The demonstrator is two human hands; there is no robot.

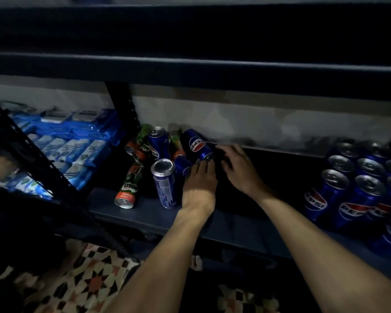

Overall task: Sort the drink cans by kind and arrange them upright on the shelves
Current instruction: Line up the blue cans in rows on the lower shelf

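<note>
Head view of a dark shelf [235, 224] under an upper shelf [190, 68], with both bare forearms reaching in from below. At the left end of the shelf lies a jumbled heap of cans [158, 159], blue Pepsi and green Milo mixed, most on their sides or leaning on one another. A Milo can [128, 187] lies on its side at the front of the heap, base toward the viewer; just beside it a front Pepsi can [165, 185] stands tilted, top up. At the back of the heap a leaning Pepsi can [197, 144] rests slantwise, logo showing, near the pale wall. The left hand [200, 178] is seen from the back, its fingers [201, 164] stretched forward to the lower end of the leaning Pepsi can; whether they have closed round it cannot be told in the dim light. The right hand [237, 168] hovers just to the right of that can, its fingers spread and loosely bent, holding nothing visible. At the right end of the shelf, well apart from the heap, a block of upright Pepsi cans [359, 188] stands in rows, touching. A neighbouring bay at left holds blue packets [77, 143]. Patterned floor tiles [88, 279] show below.
</note>
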